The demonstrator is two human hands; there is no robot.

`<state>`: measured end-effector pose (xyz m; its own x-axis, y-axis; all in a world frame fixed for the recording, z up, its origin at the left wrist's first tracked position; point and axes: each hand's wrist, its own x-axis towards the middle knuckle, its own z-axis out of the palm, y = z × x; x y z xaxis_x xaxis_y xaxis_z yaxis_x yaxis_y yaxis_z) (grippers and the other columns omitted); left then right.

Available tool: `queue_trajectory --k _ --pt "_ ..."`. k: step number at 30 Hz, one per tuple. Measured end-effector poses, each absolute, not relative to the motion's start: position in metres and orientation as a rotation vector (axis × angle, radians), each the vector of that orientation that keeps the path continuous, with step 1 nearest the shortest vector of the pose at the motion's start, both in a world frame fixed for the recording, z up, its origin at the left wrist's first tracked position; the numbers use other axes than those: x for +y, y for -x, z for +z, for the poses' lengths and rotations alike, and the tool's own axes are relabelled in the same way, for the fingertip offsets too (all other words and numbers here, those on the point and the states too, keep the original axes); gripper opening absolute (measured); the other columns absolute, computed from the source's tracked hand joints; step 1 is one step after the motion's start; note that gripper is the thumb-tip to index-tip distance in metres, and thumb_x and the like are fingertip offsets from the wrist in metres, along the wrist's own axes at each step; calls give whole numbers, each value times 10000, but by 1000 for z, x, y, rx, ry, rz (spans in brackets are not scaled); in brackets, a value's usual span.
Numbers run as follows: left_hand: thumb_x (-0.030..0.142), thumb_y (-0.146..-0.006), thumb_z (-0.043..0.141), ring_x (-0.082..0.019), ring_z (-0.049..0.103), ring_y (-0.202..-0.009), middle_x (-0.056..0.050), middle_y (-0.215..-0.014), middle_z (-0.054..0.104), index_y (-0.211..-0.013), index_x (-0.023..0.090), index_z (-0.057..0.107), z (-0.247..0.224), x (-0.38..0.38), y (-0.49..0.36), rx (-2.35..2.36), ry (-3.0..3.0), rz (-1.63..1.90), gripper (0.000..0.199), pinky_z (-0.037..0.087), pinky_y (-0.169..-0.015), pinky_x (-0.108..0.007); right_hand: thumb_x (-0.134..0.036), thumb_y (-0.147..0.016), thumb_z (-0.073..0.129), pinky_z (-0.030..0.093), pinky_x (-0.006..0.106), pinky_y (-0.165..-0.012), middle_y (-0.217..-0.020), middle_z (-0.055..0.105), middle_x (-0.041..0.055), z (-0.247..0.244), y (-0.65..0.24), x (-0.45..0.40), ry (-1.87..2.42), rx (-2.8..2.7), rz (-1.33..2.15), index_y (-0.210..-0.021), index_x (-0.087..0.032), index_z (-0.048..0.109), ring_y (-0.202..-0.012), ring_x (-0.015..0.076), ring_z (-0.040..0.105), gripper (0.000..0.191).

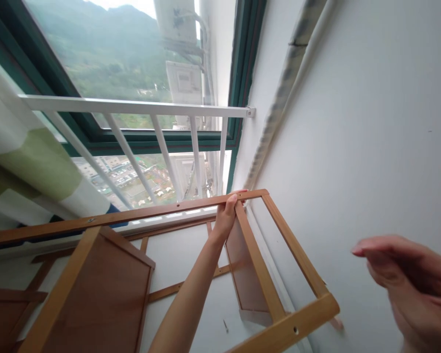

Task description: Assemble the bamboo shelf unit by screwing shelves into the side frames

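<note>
My left hand is closed around the long wooden rail of a brown frame, near its right corner, with the thumb on top. Beside it a wooden slat joins the rail and runs down to the end bar, which has a bolt hole. At the right, slightly blurred, my right hand is raised before the white wall, apart from the frame. Its thumb and fingers are drawn together; anything between them is hidden. A small screw-like piece shows on the white surface below.
Reddish-brown panels stand inside the frame at the left. Behind it are a white metal railing and a green-framed window. A white and green curtain hangs left. A wrapped pipe runs along the wall.
</note>
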<state>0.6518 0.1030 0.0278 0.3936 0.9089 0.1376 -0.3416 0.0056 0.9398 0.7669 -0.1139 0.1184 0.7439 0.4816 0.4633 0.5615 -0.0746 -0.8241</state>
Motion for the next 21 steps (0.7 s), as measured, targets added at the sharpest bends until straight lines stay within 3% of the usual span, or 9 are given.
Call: queue_trajectory --k 5,8,11,15,21 --pt "359 -756 427 -125 483 -623 -11 -658 555 -974 125 646 28 105 -653 695 -1170 1078 388 389 -567 -210 -389 -695 654 274 202 -416 -718 573 26 79 -779 -114 1529 -518 -50 -816 -157 586 -436 36 330 271" --pt "365 -743 426 -126 489 -622 -10 -664 555 -976 123 644 29 106 -654 719 -1170 1081 401 387 -560 -211 -424 -734 604 307 177 -411 -740 568 20 29 -780 -142 1682 -434 153 -895 -156 565 -428 31 343 315" --pt "354 -736 424 -127 500 -645 -9 -653 561 -923 131 658 29 106 -655 701 -1181 1116 374 394 -594 -208 -486 -776 512 427 187 -518 -768 580 35 -23 -770 -165 1921 -440 264 -957 -161 558 -596 104 518 376" --pt "349 -731 424 -124 503 -623 -13 -629 567 -889 129 668 29 107 -657 706 -1169 1146 364 379 -562 -205 -516 -807 390 473 244 -604 -813 612 76 -98 -741 -191 2138 -524 252 -889 -167 554 -699 172 585 395" --pt "331 -682 445 -89 414 -521 9 -575 548 -784 159 683 33 106 -659 701 -1120 1144 311 301 -452 -198 -607 -777 316 422 268 -426 -528 560 17 -176 -701 -264 2297 -428 320 -669 -229 545 -458 195 554 455"
